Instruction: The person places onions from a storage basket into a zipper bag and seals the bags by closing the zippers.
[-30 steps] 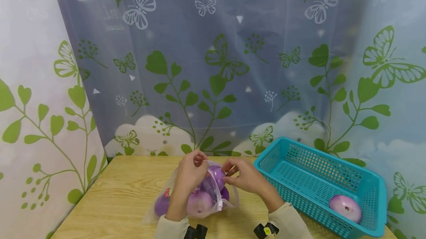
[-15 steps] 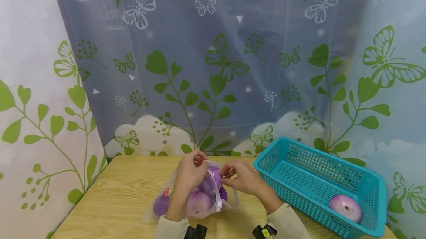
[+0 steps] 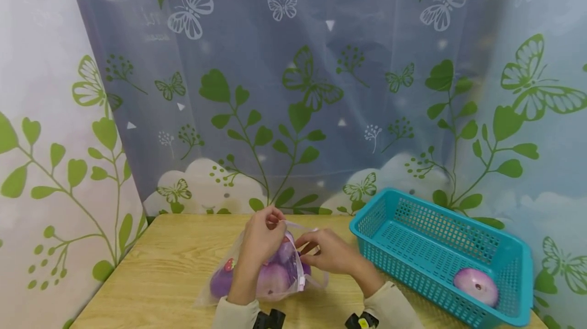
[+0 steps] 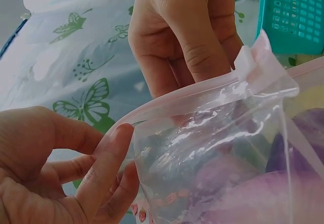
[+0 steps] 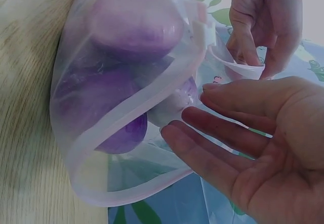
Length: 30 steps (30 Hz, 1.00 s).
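Observation:
A clear zip bag with a white slider lies on the table, bulging with several purple, rounded vegetable-like pieces. My left hand pinches the bag's rim at the far side, thumb against finger, as the left wrist view shows. At the mouth is my right hand, its fingers loosely extended and apart. In the right wrist view a shiny whitish-purple piece sits just beyond those fingertips, with a gap visible. A pale purple round piece and a darker one show through the plastic.
On the right stands a teal perforated basket. One pink-purple round piece lies at its near right end. The wooden table meets a printed curtain at the back.
My right hand has moved left and slightly down at the bag's mouth. The shiny purple piece it held has gone deeper into the bag, and the fingers have let go. My left hand stays put.

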Each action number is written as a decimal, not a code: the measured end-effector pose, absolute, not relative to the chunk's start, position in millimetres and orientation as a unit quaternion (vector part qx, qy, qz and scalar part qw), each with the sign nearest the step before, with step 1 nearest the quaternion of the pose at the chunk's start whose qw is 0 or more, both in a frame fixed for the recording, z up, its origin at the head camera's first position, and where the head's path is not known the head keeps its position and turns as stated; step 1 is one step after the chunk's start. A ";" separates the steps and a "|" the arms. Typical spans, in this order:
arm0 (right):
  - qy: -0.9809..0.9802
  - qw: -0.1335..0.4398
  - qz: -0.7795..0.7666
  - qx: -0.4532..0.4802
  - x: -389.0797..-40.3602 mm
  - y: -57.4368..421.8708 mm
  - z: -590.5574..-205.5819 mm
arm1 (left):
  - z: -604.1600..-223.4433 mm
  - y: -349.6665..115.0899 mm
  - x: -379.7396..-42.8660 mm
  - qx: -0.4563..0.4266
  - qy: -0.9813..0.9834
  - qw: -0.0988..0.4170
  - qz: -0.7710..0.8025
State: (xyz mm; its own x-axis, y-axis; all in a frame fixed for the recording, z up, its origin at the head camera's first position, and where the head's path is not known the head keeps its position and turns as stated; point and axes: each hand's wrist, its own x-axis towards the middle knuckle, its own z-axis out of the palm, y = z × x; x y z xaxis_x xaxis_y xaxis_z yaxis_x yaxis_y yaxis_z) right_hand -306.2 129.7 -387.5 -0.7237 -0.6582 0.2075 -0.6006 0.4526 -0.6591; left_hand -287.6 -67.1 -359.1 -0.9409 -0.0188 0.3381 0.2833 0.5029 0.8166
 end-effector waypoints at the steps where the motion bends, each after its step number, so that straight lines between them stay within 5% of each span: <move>1: 0.851 0.038 -0.369 -0.372 -306.1 129.7 -386.6 | -358.4 -67.1 -287.5 -0.078 -0.853 0.154 -0.493; 30: 0.901 0.118 -0.214 -0.358 -300.3 205.6 -307.8 | -358.5 -66.6 -283.6 -0.088 -0.844 0.153 -0.507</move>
